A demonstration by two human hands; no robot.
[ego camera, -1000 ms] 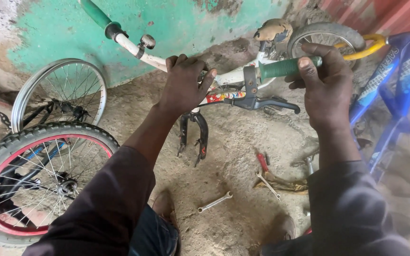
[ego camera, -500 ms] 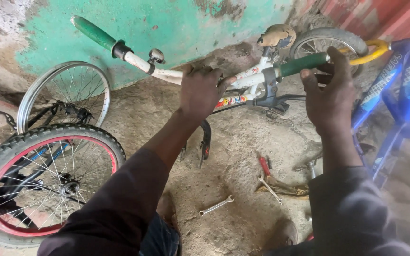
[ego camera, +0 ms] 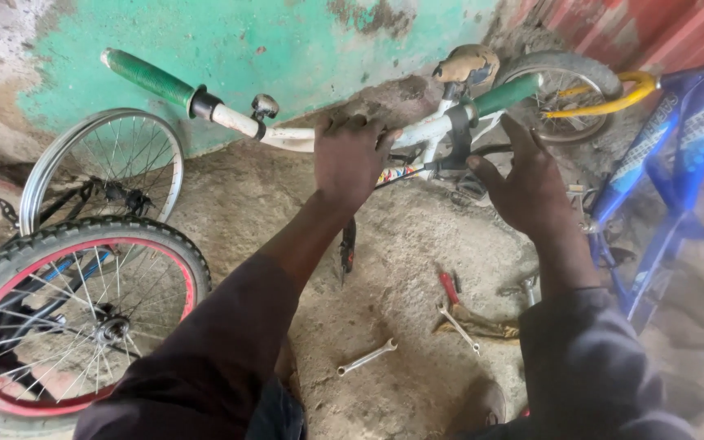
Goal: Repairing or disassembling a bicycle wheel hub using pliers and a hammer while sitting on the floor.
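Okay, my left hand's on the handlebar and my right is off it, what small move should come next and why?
Probably bring the right hand back onto the green grip. It hangs open just below that grip, while only the left hand clamps the white handlebar near its middle, so the bar is held on one side only.

Spanner [ego camera: 366,357] on dirt, red-rimmed wheel [ego camera: 67,314] left, blue frame [ego camera: 666,175] right, green wall [ego camera: 287,41] behind.
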